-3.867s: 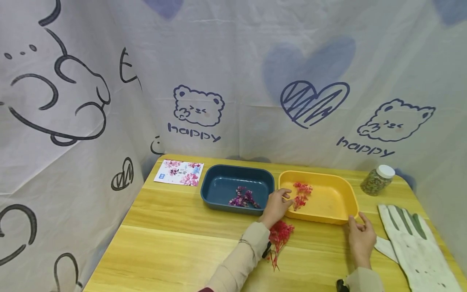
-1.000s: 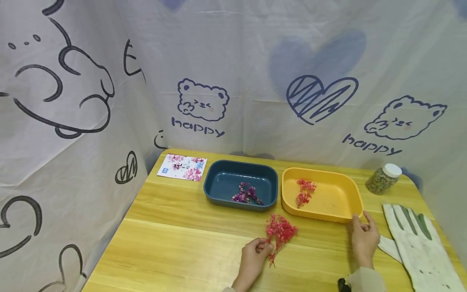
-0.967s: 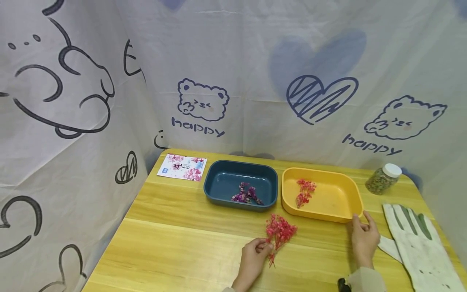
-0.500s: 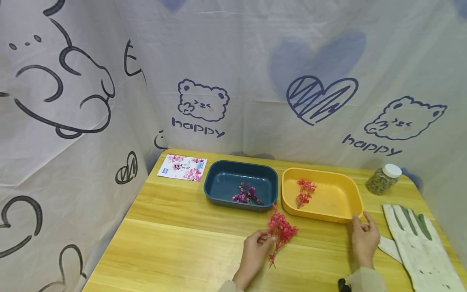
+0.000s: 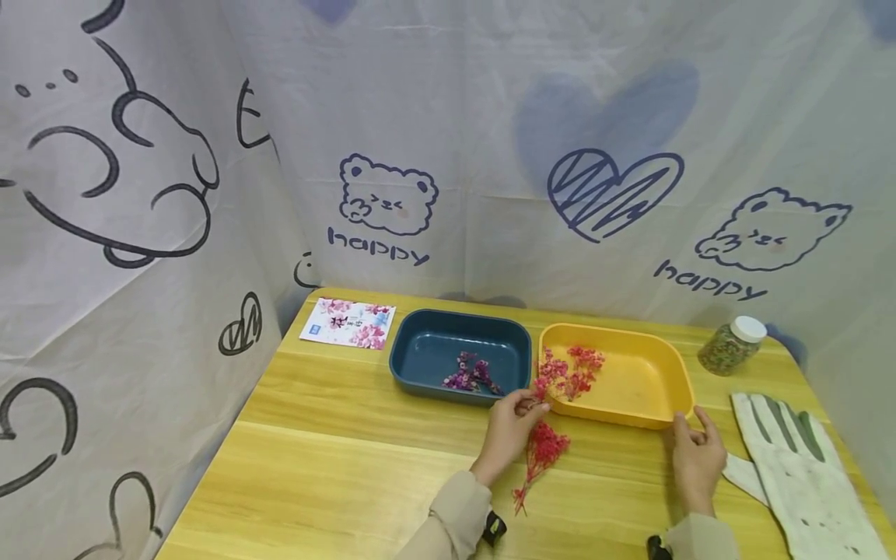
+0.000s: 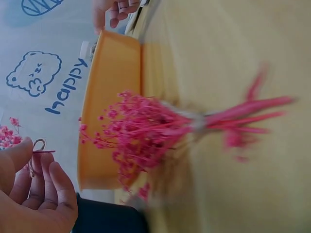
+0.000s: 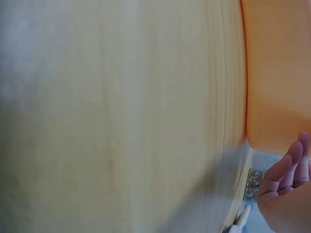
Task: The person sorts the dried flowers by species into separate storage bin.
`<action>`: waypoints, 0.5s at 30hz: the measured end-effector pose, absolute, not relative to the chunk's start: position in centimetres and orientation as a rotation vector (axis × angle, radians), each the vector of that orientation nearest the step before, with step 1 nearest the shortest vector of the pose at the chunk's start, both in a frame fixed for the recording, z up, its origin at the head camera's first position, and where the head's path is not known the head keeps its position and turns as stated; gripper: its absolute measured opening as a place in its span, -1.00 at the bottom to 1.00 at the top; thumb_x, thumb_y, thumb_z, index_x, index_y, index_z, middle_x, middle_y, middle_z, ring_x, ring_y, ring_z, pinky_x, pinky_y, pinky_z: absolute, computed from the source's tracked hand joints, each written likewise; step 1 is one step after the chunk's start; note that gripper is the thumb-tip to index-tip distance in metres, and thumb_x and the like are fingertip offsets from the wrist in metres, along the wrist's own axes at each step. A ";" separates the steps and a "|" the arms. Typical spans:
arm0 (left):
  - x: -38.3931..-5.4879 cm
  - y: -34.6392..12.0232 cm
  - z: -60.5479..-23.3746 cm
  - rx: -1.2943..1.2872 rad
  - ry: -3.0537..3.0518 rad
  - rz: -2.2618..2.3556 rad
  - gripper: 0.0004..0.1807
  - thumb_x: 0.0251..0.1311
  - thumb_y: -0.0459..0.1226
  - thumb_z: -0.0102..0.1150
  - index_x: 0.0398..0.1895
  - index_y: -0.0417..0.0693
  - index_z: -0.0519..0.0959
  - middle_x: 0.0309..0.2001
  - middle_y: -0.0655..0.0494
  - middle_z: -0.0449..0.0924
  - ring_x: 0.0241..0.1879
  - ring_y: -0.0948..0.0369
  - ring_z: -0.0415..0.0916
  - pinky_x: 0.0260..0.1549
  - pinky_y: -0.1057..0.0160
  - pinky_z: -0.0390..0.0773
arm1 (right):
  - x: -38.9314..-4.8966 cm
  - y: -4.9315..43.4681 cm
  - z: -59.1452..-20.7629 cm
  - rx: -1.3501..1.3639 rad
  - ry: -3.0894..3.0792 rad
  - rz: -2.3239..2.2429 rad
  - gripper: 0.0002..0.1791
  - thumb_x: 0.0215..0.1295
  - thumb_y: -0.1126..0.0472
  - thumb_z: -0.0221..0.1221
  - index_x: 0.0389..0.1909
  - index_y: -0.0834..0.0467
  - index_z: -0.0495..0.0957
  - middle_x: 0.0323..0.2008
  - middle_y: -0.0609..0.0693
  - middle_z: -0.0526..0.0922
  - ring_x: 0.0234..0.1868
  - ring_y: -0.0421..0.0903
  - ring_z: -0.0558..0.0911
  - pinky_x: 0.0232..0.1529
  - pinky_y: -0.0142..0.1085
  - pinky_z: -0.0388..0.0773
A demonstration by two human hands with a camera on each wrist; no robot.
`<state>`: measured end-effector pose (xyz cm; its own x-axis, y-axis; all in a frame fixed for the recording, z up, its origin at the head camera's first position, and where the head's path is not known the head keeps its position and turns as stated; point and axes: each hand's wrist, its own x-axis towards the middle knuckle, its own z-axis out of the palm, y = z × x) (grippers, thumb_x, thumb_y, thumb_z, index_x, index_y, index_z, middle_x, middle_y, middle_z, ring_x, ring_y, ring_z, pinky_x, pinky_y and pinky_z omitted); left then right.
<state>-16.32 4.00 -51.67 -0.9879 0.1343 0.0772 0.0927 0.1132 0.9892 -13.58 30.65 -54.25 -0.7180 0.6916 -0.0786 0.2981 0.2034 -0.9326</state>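
My left hand [image 5: 509,432] pinches a sprig of pink dried flowers [image 5: 550,372] by its stem, the blossoms over the left front corner of the yellow tray [image 5: 647,424]. In the left wrist view a thin brown loop [image 6: 40,143] shows at the fingertips beside the stem. Another pink sprig [image 5: 586,362] lies inside that tray. Below the left hand, a bunch of pink dried flowers [image 5: 544,451] lies on the table, its stems gathered by a pale band [image 6: 198,122]. My right hand [image 5: 698,459] holds the tray's right front corner between thumb and fingers.
Left of the yellow tray stands a dark blue tray [image 5: 427,389] with purple dried flowers [image 5: 470,375]. A printed packet [image 5: 348,323] lies at the back left. A white-lidded jar [image 5: 731,346] and a white glove [image 5: 805,474] are at the right.
My left hand has drawn a pink sprig from the bunch and carried it up and right to the yellow tray. The bunch stays on the table. My right hand stays at the tray corner.
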 end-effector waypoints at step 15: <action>-20.9 7.6 -49.8 0.290 2.451 1.881 -0.72 0.21 -0.26 0.23 -0.06 -0.24 0.60 -0.25 0.00 0.67 -0.32 0.28 0.56 -0.37 0.42 0.53 | -13.3 30.6 -54.2 -0.909 -2.159 1.518 -0.37 0.36 -0.08 0.03 0.36 0.14 0.27 -0.65 -0.44 0.43 -0.58 -0.45 0.40 -0.54 -0.57 0.32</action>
<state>-20.86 7.64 -49.84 -0.9819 0.1707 0.0827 0.1240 0.2481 0.9608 -13.34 30.60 -54.20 -0.7336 0.6751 -0.0782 0.3020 0.2207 -0.9274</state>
